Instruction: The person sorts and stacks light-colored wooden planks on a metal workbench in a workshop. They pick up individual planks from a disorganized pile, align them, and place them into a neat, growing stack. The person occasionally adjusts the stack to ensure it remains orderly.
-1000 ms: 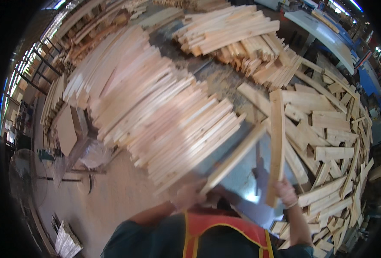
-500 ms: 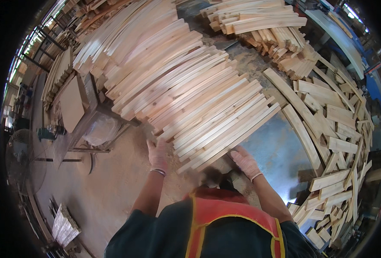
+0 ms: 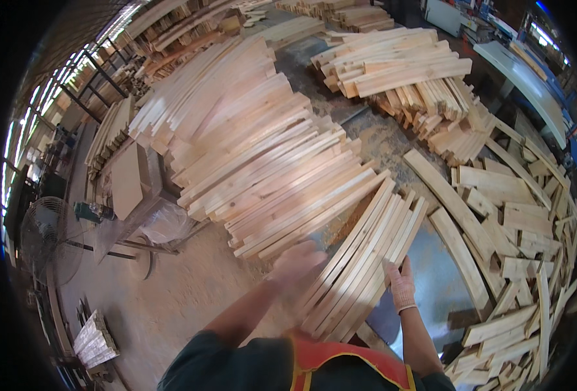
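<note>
A bundle of several pale wooden strips (image 3: pixel 361 260) lies slanted in front of me, turned away from the larger row of strips (image 3: pixel 269 176), with a gap between at its far end. My right hand (image 3: pixel 402 285), in a light glove, grips the bundle's right edge, its thumb over the top and its fingers along the outer side. At the left of the bundle, my left hand (image 3: pixel 298 260) is smeared by motion near the front end of the row. Its fingers cannot be made out, nor whether it touches the wood.
Loose offcuts (image 3: pixel 523 260) lie heaped at the right beside a bluish metal surface (image 3: pixel 432 306). Another wood stack (image 3: pixel 399 65) stands at the far right. On the left are a fan (image 3: pixel 51 228), a bench with a brown board (image 3: pixel 129 179), and a pale block (image 3: pixel 96 342) on the floor.
The front strips have come apart from the row and swung round toward me. My right hand has moved right and onto their edge; my left hand has moved right, beside them. The view has shifted.
</note>
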The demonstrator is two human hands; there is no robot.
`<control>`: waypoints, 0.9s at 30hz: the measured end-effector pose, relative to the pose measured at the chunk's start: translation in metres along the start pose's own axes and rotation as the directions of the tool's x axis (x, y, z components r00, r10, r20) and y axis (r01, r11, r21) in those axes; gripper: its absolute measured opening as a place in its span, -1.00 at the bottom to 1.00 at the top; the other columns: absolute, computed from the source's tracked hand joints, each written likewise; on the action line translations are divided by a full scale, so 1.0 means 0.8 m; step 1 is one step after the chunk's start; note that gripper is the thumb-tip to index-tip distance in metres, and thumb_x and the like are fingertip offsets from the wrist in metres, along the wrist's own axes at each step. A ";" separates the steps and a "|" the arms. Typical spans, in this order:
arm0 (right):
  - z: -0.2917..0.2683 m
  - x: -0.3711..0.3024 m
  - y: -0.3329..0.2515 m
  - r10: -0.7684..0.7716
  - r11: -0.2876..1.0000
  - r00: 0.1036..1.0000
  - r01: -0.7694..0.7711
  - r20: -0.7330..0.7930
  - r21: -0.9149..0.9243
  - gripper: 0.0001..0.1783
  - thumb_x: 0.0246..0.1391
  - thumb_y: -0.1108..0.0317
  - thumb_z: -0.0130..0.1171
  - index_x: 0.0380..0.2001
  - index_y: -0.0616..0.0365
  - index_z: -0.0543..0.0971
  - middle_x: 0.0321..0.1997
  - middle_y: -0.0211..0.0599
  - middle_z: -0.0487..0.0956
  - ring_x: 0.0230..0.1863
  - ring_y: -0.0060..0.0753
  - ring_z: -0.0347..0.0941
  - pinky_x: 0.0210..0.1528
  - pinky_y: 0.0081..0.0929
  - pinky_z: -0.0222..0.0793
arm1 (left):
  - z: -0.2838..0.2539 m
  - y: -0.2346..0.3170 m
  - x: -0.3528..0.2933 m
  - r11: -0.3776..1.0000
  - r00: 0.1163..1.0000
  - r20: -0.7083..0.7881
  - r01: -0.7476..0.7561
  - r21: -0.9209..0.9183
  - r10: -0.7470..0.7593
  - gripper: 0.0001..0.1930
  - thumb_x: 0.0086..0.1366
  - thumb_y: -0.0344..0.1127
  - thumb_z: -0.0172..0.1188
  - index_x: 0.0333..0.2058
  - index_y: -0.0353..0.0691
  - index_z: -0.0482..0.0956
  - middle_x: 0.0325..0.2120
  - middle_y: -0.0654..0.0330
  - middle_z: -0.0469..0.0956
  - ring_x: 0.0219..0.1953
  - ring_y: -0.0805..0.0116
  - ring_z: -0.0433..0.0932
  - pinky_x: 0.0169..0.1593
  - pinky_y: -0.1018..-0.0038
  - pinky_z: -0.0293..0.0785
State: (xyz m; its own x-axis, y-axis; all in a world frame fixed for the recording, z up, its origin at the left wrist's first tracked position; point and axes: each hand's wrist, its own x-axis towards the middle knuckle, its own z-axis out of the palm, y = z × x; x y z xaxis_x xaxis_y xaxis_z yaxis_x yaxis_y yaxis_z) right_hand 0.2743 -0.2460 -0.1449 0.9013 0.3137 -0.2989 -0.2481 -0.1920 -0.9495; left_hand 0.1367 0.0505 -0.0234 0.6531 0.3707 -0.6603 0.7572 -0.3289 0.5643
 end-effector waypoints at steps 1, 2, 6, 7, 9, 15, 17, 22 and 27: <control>-0.006 0.010 -0.005 0.011 0.999 0.998 -0.008 0.068 -0.034 -0.08 0.24 -0.14 0.34 0.41 0.31 0.33 0.20 0.08 0.64 0.18 -0.11 0.59 0.24 -0.23 0.46 | 0.014 0.015 0.023 0.998 0.999 -0.006 -0.034 0.057 0.035 -0.13 0.29 0.36 0.15 0.31 -0.28 0.50 0.21 -0.07 0.61 0.28 0.00 0.55 0.35 0.17 0.42; -0.014 0.026 0.007 0.084 0.996 0.983 -0.081 0.160 -0.027 -0.16 0.29 0.02 0.37 0.44 0.25 0.29 0.31 -0.20 0.55 0.28 -0.32 0.46 0.33 -0.37 0.37 | 0.031 0.027 0.057 0.991 0.997 -0.004 -0.072 0.114 0.073 -0.06 0.26 0.43 0.13 0.33 -0.29 0.48 0.23 -0.11 0.57 0.30 -0.08 0.52 0.37 0.14 0.40; -0.017 0.029 -0.036 0.260 0.949 0.954 -0.225 0.145 -0.221 -0.16 0.22 0.01 0.45 0.39 0.21 0.36 0.22 -0.19 0.61 0.22 -0.32 0.50 0.31 -0.34 0.39 | 0.105 0.078 0.103 0.934 0.993 0.006 -0.111 0.339 0.116 0.05 0.19 0.43 0.21 0.38 -0.38 0.35 0.32 -0.27 0.43 0.34 -0.16 0.47 0.39 0.16 0.40; -0.018 0.027 -0.033 0.239 0.970 0.961 -0.230 0.139 -0.076 -0.14 0.22 -0.02 0.44 0.39 0.24 0.36 0.22 -0.17 0.62 0.20 -0.28 0.52 0.29 -0.33 0.41 | 0.110 0.084 0.101 0.940 0.992 0.026 -0.129 0.315 0.127 0.07 0.18 0.43 0.22 0.40 -0.39 0.33 0.33 -0.29 0.40 0.35 -0.17 0.45 0.38 0.16 0.40; -0.025 0.022 -0.027 0.192 0.952 0.976 -0.211 0.101 0.222 -0.10 0.21 -0.09 0.42 0.39 0.30 0.36 0.20 -0.13 0.63 0.17 -0.22 0.55 0.24 -0.31 0.45 | 0.096 0.124 0.071 0.951 0.985 0.041 -0.175 0.254 0.170 0.12 0.15 0.40 0.28 0.44 -0.39 0.24 0.32 -0.27 0.40 0.35 -0.18 0.44 0.38 0.15 0.41; -0.061 -0.035 -0.257 -0.318 0.927 0.939 0.337 -0.130 0.166 -0.16 0.26 0.06 0.40 0.42 0.31 0.31 0.29 -0.21 0.52 0.25 -0.31 0.43 0.35 -0.34 0.35 | 0.028 0.235 -0.037 0.743 0.642 -0.386 -0.629 0.230 0.663 0.07 0.10 0.27 0.40 0.44 -0.28 0.23 0.33 -0.24 0.33 0.36 -0.16 0.41 0.37 0.13 0.43; -0.079 -0.051 -0.309 -0.505 0.835 0.844 0.531 -0.182 0.147 -0.25 0.29 0.12 0.38 0.38 0.26 0.35 0.25 -0.20 0.53 0.19 -0.38 0.44 0.30 -0.35 0.39 | -0.011 0.275 -0.086 0.668 0.576 -0.374 -0.719 0.191 0.727 0.04 0.12 0.18 0.43 0.44 -0.29 0.24 0.33 -0.22 0.35 0.35 -0.17 0.42 0.38 0.11 0.43; -0.064 -0.079 -0.308 -0.642 0.766 0.743 0.616 -0.190 -0.184 -0.47 0.27 0.18 0.42 0.20 0.18 0.55 -0.01 -0.38 0.69 -0.08 -0.33 0.59 0.06 -0.29 0.55 | -0.052 0.245 -0.087 0.581 0.540 -0.279 -0.809 0.089 0.794 0.11 0.05 0.20 0.47 0.50 -0.12 0.17 0.41 -0.10 0.31 0.36 -0.20 0.41 0.35 0.08 0.46; 0.028 -0.071 -0.137 -0.627 0.574 0.778 0.485 0.026 -0.660 -0.30 0.29 0.10 0.27 0.38 0.20 0.35 0.27 -0.20 0.50 0.23 -0.13 0.41 0.31 -0.21 0.37 | -0.025 0.065 0.039 0.392 0.459 -0.013 -0.744 0.541 0.888 0.04 0.20 -0.17 0.38 0.56 -0.16 -0.03 0.46 0.00 0.25 0.44 -0.08 0.31 0.43 0.16 0.34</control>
State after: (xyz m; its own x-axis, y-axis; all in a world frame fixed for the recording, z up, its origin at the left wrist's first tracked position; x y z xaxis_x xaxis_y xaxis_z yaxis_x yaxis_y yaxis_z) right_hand 0.2424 -0.2218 -0.0263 0.8480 0.3885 0.3604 0.5286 -0.5718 -0.6274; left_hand 0.1965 0.0619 -0.0048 0.9725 -0.1111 0.2046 -0.1935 -0.8744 0.4450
